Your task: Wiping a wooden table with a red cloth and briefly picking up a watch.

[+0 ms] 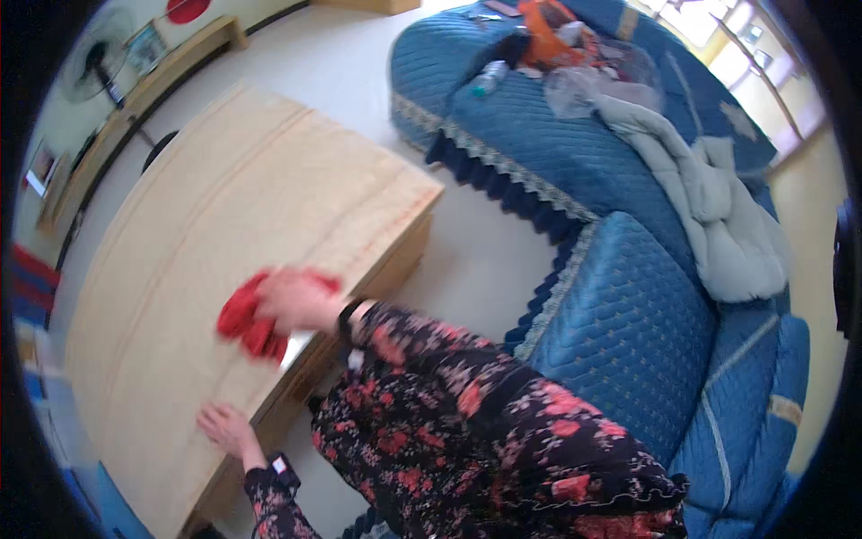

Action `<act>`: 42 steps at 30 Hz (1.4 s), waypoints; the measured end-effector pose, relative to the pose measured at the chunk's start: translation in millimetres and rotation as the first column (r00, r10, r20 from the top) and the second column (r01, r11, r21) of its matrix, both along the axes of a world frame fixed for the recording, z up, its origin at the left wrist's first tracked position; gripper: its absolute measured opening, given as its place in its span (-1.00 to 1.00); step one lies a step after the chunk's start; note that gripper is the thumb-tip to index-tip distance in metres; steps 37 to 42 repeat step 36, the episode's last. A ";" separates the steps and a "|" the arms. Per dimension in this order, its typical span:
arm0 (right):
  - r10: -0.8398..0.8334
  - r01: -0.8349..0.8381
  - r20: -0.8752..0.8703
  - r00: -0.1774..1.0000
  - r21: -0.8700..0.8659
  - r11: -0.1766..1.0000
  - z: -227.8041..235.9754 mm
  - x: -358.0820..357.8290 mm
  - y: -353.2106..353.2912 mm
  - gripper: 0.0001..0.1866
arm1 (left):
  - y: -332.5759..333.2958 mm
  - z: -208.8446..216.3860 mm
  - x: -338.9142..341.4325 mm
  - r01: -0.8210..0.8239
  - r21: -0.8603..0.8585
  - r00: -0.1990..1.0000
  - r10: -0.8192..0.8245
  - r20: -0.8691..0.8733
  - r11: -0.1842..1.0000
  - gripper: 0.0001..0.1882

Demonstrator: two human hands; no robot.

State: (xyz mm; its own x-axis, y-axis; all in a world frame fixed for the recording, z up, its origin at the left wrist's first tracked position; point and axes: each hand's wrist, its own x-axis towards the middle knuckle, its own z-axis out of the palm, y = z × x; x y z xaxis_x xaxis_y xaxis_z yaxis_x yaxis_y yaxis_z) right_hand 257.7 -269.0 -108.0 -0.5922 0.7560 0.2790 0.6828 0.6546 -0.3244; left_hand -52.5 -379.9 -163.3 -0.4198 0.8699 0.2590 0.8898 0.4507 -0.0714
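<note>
A crumpled red cloth (241,316) lies on the light wooden table (215,207), close to its near right edge. My right hand (296,301) is on top of the cloth, gripping it and pressing it against the tabletop; the hand is a little blurred. Nearer to me, my left hand (226,428) rests on the wood by the table's edge with its fingers spread and nothing in them. Dark flowered sleeves cover both of my arms.
A blue quilted sofa (521,144) curves along the right. On it are a pale grey blanket (709,198), a plastic bottle (490,78) and an orange bag (543,31). A standing fan (99,63) and a low wooden bench (180,56) line the far left wall.
</note>
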 end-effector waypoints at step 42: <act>-0.513 0.502 0.101 0.852 0.115 0.857 3.1 58.3 -52.6 -0.75 | 2.5 -18.0 -53.0 0.093 0.058 0.995 -0.091 -0.027 0.994 -0.49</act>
